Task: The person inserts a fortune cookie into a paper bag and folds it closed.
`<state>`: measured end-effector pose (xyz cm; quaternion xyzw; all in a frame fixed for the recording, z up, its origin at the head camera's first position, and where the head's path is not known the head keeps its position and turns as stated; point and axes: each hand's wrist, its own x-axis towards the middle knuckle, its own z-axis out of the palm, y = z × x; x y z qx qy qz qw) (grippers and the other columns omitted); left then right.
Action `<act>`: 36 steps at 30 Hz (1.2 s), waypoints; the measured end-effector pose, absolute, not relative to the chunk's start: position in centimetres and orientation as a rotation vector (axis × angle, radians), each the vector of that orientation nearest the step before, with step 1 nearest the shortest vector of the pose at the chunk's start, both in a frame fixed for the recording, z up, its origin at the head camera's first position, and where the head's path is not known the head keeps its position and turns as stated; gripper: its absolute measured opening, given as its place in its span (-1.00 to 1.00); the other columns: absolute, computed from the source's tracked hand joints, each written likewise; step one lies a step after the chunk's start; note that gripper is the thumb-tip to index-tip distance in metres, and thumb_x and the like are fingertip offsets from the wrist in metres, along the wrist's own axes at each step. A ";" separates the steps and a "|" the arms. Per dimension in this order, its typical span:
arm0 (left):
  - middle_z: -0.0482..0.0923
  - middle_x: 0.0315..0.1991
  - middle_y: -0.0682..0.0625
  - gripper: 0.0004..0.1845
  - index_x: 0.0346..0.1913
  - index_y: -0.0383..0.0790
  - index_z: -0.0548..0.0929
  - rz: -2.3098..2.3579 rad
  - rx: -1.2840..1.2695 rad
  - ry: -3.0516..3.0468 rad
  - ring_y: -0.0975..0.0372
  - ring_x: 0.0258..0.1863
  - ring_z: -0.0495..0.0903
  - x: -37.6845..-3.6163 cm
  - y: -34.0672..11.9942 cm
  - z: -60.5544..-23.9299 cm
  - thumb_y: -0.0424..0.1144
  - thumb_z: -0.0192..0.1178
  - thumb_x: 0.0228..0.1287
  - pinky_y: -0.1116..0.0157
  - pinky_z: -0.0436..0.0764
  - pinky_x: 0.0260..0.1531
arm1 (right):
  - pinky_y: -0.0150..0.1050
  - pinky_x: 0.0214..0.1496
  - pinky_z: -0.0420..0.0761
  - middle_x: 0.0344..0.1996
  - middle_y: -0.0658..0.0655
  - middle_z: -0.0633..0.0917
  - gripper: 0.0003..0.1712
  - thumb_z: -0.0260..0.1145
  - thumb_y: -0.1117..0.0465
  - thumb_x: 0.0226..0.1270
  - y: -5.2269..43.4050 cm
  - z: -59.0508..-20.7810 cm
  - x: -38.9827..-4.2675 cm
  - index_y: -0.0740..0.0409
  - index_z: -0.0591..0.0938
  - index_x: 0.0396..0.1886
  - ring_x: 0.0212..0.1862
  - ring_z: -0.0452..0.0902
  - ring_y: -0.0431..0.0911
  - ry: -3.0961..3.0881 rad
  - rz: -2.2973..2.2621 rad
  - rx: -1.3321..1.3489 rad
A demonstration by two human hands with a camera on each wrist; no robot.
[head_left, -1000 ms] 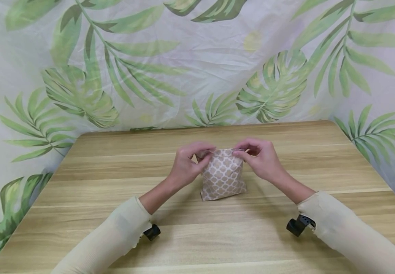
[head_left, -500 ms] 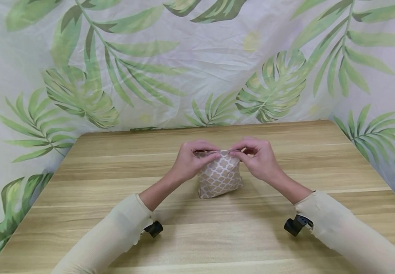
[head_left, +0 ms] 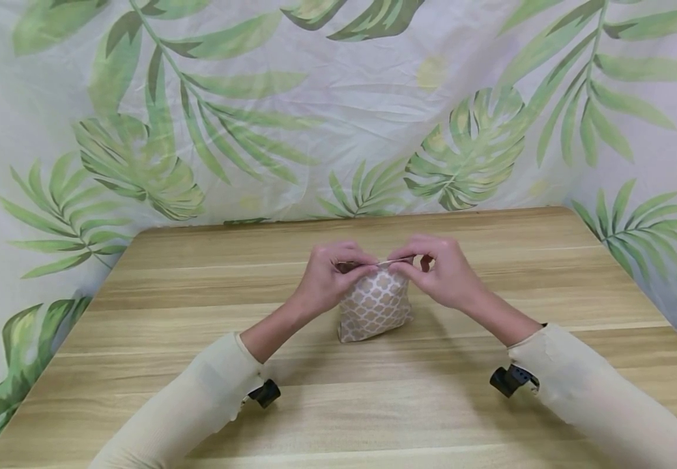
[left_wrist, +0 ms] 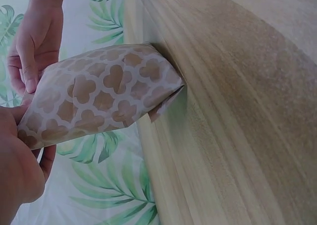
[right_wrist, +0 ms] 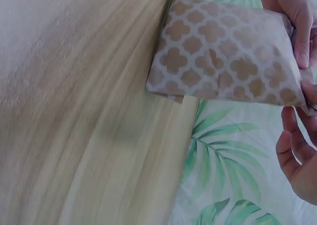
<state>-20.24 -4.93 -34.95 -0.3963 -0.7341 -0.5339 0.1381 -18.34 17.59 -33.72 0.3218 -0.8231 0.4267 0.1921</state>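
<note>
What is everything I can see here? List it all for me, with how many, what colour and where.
paper bag: one, brown with a white lattice pattern, standing at the middle of the table, its top edge pinched.
table: one, light wood grain, filling the lower half of the head view.
backdrop cloth: one, white with green leaves, behind and beside the table.
wrist cameras: two, black, one under each forearm.
sleeves: two, cream, on the forearms.
left hand: pinches the bag's top at its left end.
right hand: pinches the bag's top at its right end.
</note>
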 end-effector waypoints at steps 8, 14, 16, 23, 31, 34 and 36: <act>0.76 -0.34 -0.13 -0.96 -0.27 -0.39 0.83 -1.492 -1.099 -2.194 0.25 -0.40 0.66 -20.3 -5.7 -35.0 -0.50 0.43 0.25 0.42 0.66 -0.38 | -0.47 -0.48 0.56 -0.46 0.11 0.76 -0.84 0.51 0.57 0.14 17.9 -34.0 -18.3 0.29 0.84 -0.37 -0.51 0.49 -0.26 -2.242 1.275 0.874; 0.76 -0.33 -0.09 -0.95 -0.25 -0.36 0.84 -1.458 -1.043 -2.256 0.28 -0.42 0.57 -20.2 -6.8 -34.8 -0.47 0.43 0.26 0.44 0.53 -0.43 | -0.50 -0.52 0.53 -0.45 0.13 0.77 -0.85 0.51 0.58 0.13 18.2 -34.1 -18.4 0.31 0.83 -0.37 -0.53 0.51 -0.18 -2.232 1.340 0.829; 0.76 -0.32 -0.11 -0.94 -0.22 -0.38 0.84 -1.467 -1.055 -2.269 0.27 -0.41 0.57 -20.1 -6.9 -34.7 -0.48 0.41 0.28 0.44 0.53 -0.42 | -0.49 -0.52 0.57 -0.44 0.15 0.77 -0.87 0.50 0.57 0.15 18.3 -34.1 -18.4 0.33 0.83 -0.36 -0.51 0.55 -0.17 -2.240 1.349 0.822; 0.75 -0.29 -0.14 -0.86 -0.12 -0.42 0.82 -1.453 -1.082 -2.312 0.23 -0.39 0.62 -20.1 -7.2 -34.7 -0.54 0.31 0.34 0.42 0.60 -0.40 | -0.29 -0.58 0.67 -0.41 0.20 0.75 -0.87 0.45 0.59 0.20 18.6 -34.2 -18.4 0.38 0.82 -0.30 -0.45 0.62 -0.09 -2.270 1.447 0.785; 0.73 -0.33 -0.13 -0.84 -0.11 -0.41 0.83 -1.443 -1.058 -2.310 0.23 -0.40 0.57 -20.0 -7.4 -34.8 -0.55 0.30 0.34 0.43 0.56 -0.42 | -0.33 -0.54 0.67 -0.30 0.26 0.77 -0.88 0.44 0.54 0.27 19.4 -34.0 -18.4 0.39 0.81 -0.24 -0.39 0.62 -0.25 -2.359 1.487 0.770; 0.73 -0.33 -0.14 -0.84 -0.11 -0.42 0.82 -1.443 -1.060 -2.298 0.25 -0.41 0.56 -20.0 -7.4 -34.8 -0.56 0.30 0.34 0.43 0.55 -0.43 | -0.31 -0.52 0.68 -0.28 0.25 0.81 -0.89 0.44 0.51 0.28 19.4 -33.9 -18.5 0.37 0.82 -0.23 -0.39 0.64 -0.26 -2.387 1.472 0.743; 0.73 -0.32 -0.14 -0.84 -0.11 -0.42 0.82 -1.441 -1.063 -2.296 0.25 -0.41 0.55 -20.0 -7.4 -34.7 -0.57 0.30 0.33 0.43 0.54 -0.44 | -0.33 -0.52 0.67 -0.29 0.26 0.82 -0.90 0.44 0.50 0.29 19.4 -33.8 -18.5 0.37 0.82 -0.22 -0.40 0.63 -0.26 -2.393 1.476 0.727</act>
